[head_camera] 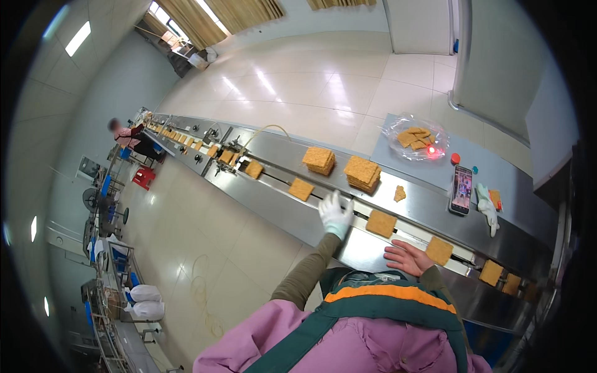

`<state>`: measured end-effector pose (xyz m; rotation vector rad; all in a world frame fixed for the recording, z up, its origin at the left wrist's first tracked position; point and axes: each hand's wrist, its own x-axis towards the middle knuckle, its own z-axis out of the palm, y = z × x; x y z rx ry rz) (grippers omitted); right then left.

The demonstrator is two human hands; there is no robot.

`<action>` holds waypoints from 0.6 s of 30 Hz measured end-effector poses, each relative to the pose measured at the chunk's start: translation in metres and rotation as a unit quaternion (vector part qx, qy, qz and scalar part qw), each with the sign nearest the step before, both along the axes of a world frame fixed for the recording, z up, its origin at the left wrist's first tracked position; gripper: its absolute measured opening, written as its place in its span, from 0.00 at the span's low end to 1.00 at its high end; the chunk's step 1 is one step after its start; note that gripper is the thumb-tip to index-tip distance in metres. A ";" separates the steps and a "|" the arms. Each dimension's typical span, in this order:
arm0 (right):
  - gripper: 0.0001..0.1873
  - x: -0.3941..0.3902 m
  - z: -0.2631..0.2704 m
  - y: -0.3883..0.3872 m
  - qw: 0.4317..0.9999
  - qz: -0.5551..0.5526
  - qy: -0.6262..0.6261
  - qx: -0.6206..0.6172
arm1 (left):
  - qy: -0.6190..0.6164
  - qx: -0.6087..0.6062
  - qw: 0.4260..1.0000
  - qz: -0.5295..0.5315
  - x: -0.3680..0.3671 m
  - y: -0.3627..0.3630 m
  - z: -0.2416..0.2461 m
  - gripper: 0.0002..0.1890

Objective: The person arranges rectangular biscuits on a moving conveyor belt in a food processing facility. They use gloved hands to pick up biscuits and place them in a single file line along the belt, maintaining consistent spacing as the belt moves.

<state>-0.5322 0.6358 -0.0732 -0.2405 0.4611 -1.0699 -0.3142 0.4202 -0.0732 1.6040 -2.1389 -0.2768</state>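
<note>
My left hand [335,213], in a white glove, is spread over the conveyor channel with nothing in its fingers. A square tan cracker-like slab [301,189] lies on the line just left of it. Bare and open, my right hand [409,258] hovers at the near edge of the line, between one slab [381,224] and another slab [439,251]. Further right, a slab [491,272] lies near the end of the line. On the metal surface behind the channel stand a stack of slabs [319,161] and a second stack [362,174], with a broken piece [399,193] beside them.
A clear plastic bag of broken slabs [415,137], a red cap [455,159], a smartphone [461,190] and a white glove [487,210] lie beyond the channel. A metal guide mechanism [228,158] spans the line at left. A seated person [133,139] is at the far end.
</note>
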 end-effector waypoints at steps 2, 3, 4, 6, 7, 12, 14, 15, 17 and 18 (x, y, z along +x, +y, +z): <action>0.27 -0.003 -0.002 0.003 1.000 -0.010 -0.017 0.001 | 0.020 -0.039 0.998 0.033 0.008 -0.035 0.026 0.34; 0.27 -0.002 0.000 0.003 1.000 -0.005 -0.018 0.004 | 0.017 -0.082 0.995 0.049 0.020 -0.059 0.026 0.34; 0.27 -0.003 0.001 0.004 1.000 -0.009 -0.017 0.007 | 0.024 -0.086 0.994 0.060 0.021 -0.075 0.038 0.35; 0.28 -0.002 0.001 0.002 1.000 -0.011 -0.019 0.010 | -0.010 -0.092 0.994 0.050 0.025 -0.107 0.051 0.39; 0.28 -0.002 -0.001 0.002 1.000 -0.015 -0.019 0.013 | -0.045 -0.101 0.993 0.045 0.021 -0.118 0.057 0.41; 0.28 0.001 0.003 0.004 0.999 -0.046 0.004 0.018 | -0.188 0.059 0.979 0.047 -0.011 -0.155 0.080 0.46; 0.28 0.003 0.004 0.007 0.998 -0.064 0.005 0.024 | -0.191 0.092 0.977 0.033 -0.009 -0.160 0.084 0.45; 0.28 0.004 0.003 0.008 0.997 -0.068 0.005 0.022 | -0.172 0.054 0.983 0.035 -0.009 -0.156 0.083 0.44; 0.28 0.003 0.001 0.007 0.997 -0.071 0.006 0.017 | -0.133 -0.022 0.990 0.043 -0.003 -0.142 0.080 0.44; 0.28 0.003 0.001 0.006 0.997 -0.069 0.002 0.017 | -0.098 -0.081 0.991 0.048 0.001 -0.128 0.079 0.41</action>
